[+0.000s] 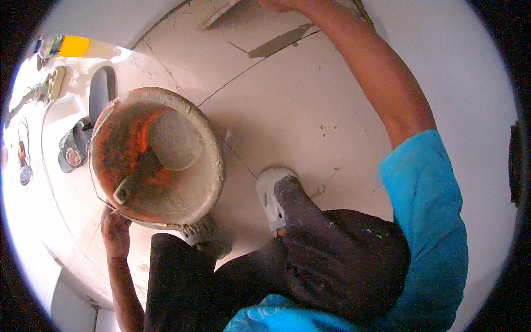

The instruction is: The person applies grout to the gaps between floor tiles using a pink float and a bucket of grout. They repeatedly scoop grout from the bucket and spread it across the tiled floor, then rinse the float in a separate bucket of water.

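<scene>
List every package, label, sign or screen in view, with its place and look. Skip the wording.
Yellow container with a multicoloured label: top left, lying on the pale floor by the wall; cylindrical, yellow body.
Dark grey sandal with a round reddish badge: left of the mortar-caked orange bucket; the badge is too small to make out.
No signs or screens show.

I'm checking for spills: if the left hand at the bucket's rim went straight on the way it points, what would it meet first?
The left hand already touches the orange bucket at its near rim; going on, it would probably push into the bucket wall, though depth is unclear.
</scene>
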A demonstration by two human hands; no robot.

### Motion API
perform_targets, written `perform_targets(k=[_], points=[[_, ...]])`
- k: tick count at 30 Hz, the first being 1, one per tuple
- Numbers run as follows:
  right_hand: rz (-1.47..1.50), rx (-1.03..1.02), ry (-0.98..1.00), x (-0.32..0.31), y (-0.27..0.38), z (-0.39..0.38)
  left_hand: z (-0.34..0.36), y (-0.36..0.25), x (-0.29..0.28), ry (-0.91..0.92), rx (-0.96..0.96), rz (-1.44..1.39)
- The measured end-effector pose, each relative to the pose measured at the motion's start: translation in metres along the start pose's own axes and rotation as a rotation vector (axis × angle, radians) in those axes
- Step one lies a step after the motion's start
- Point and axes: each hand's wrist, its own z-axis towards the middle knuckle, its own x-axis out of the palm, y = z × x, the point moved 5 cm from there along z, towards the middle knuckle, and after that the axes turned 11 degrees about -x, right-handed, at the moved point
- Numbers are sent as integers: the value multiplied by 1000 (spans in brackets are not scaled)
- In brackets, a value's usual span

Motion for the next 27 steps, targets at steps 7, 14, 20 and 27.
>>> perform_targets(k=[7,14,20,27], points=[[18,36,181,11,27,-95,6,-9,-1,-9,53,224],[-69,145,-116,31,55,-168,13,2,-28,-14,58,281],[9,88,-313,82,80,-192,11,1,-14,133,92,36],[-24,162,-362,96,96,-203,10,7,-31,105,148,131]])
